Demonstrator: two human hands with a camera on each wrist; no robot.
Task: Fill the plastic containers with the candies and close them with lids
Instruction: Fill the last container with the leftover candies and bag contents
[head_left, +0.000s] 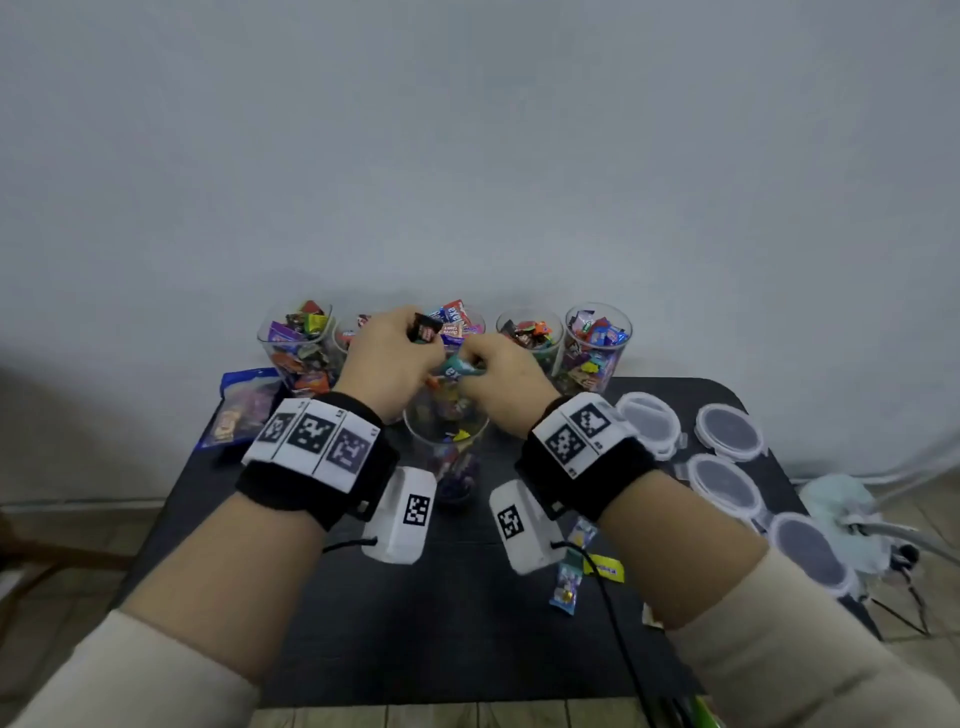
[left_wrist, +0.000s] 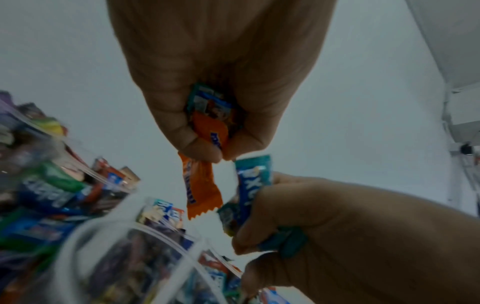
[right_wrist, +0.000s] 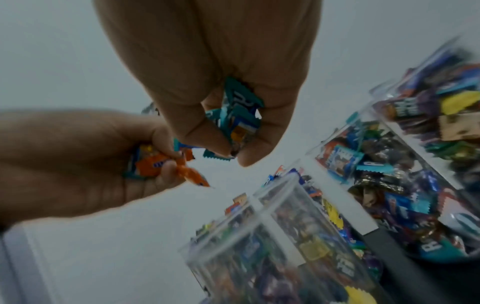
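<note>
Six clear containers (head_left: 597, 348) counted, four lids (head_left: 730, 432). Candies (left_wrist: 201, 181) are clamped in left hand (head_left: 387, 358) and right hand (head_left: 501, 382). Black table (head_left: 441, 623), pale wall (head_left: 467, 130).

We see soft, dim, even light; wrist views blur at the lower corners, and the head view bows at its edges.

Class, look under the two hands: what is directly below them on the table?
A clear container partly filled with wrapped candies stands below the left hand and right hand. The hands cover part of its rim; its base is hard to make out.
</note>
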